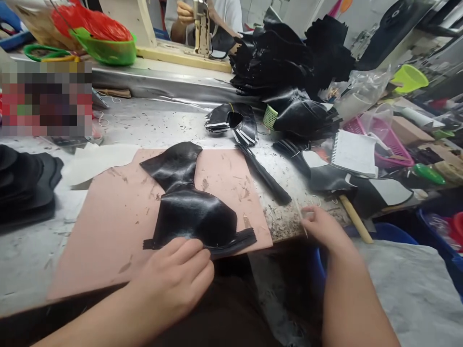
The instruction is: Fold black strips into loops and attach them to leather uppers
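A shiny black leather piece (197, 217) with a narrow waist lies on a pink board (104, 231). Along its near edge runs a black strip (246, 238) with ragged-looking ends. My left hand (183, 272) is closed at this near edge, its fingers curled over the strip and leather; the fingertips are partly hidden. Off the board's right side, my right hand (320, 226) is closed in a pinch around a thin pale stick (301, 219), slightly blurred. A bundle of long black strips (265, 176) lies just beyond the right hand.
Stacked black pieces (25, 188) stand at the left. Behind are a sewing machine (202, 29) with a person's hand (185, 12), and a heap of black leather (285, 58). At right lie a notebook (352, 153), a wooden handle (356, 219) and a pink basket (394, 149).
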